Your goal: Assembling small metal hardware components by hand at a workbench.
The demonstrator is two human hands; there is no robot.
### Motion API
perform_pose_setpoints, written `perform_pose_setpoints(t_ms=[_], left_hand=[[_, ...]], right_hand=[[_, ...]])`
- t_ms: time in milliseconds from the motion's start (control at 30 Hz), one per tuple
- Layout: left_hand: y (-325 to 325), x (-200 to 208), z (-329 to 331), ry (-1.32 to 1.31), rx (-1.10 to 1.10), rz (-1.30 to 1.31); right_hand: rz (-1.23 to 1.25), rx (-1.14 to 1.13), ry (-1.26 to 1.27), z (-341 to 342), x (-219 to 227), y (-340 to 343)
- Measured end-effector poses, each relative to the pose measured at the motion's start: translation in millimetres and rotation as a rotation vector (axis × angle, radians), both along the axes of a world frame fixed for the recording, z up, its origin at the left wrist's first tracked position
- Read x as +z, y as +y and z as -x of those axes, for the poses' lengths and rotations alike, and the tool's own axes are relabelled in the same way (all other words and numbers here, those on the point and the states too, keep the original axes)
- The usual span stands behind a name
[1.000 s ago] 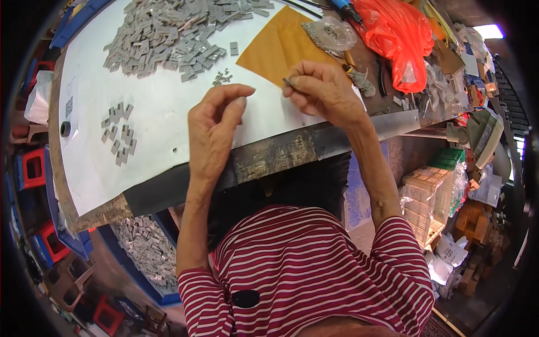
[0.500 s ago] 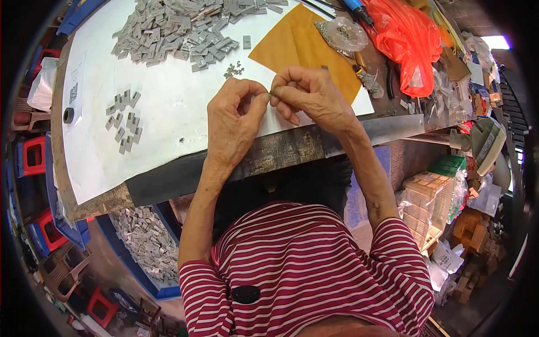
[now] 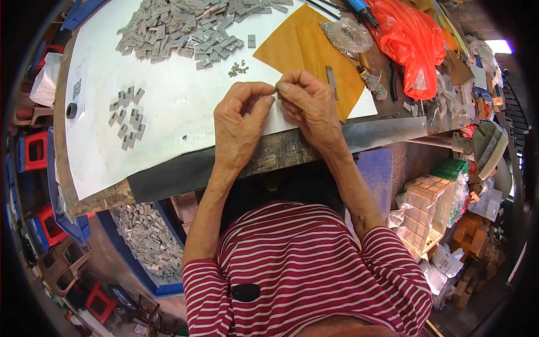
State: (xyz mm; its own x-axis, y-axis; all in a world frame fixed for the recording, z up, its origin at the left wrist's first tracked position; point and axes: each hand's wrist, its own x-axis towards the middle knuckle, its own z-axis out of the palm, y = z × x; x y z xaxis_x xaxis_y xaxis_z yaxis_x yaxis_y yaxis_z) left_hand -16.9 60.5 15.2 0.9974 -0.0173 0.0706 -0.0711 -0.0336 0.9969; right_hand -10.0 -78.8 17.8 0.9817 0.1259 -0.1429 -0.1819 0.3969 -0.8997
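Above the table's near edge, my left hand (image 3: 238, 126) and my right hand (image 3: 311, 109) meet at the fingertips. The thumb and forefinger of my left hand curve close together. In my right hand the thumb presses on the bent forefinger, the other fingers curled. Whatever is pinched there is too small to make out. Just beyond them, a cluster of tiny metal parts (image 3: 238, 68) lies on the white sheet (image 3: 174, 106). Behind it spreads a big heap of grey rectangular metal pieces (image 3: 174, 31). A smaller group of such pieces (image 3: 128, 117) sits to the left.
Right of my hands, brown paper (image 3: 295, 42) carries a grey flat strip (image 3: 331, 81) and a clear bag of small parts (image 3: 348, 36). A red plastic bag (image 3: 412, 45) lies beyond. Below the table's left side stands a blue bin (image 3: 163, 289) full of metal pieces.
My right hand has turned and drawn in slightly, uncovering the grey strip on the brown paper. The left thumb has come a little away from the right fingertips. The whole view has shifted slightly.
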Motion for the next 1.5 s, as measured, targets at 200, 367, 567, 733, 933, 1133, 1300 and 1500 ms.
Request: perform_pose_setpoints(t_ms=[200,367,567,733,933,1133,1300,1500], left_hand=[[6,4,2,0.120,-0.042,0.235],[10,3,1,0.199,-0.101,0.321],[17,3,-5,0.281,-0.127,0.527],[21,0,-6,0.269,-0.083,0.470],[16,5,-6,0.291,-0.021,0.427],[12,0,-5,0.237,-0.025,0.344],[12,10,0,0.102,-0.003,0.065],[14,7,3,0.127,-0.138,0.237]], right_hand=[[0.140,-0.001,-0.054,-3,6,-6],[0.162,0.000,-0.067,-3,4,-2],[0.142,0.050,-0.049,0,7,0],[0.164,0.069,-0.048,3,6,1],[0.105,0.055,-0.039,4,0,-2],[0.089,0.076,-0.030,5,-4,-2],[0.080,0.020,-0.038,6,-2,-1],[0.046,0.021,-0.034,6,-2,-4]])
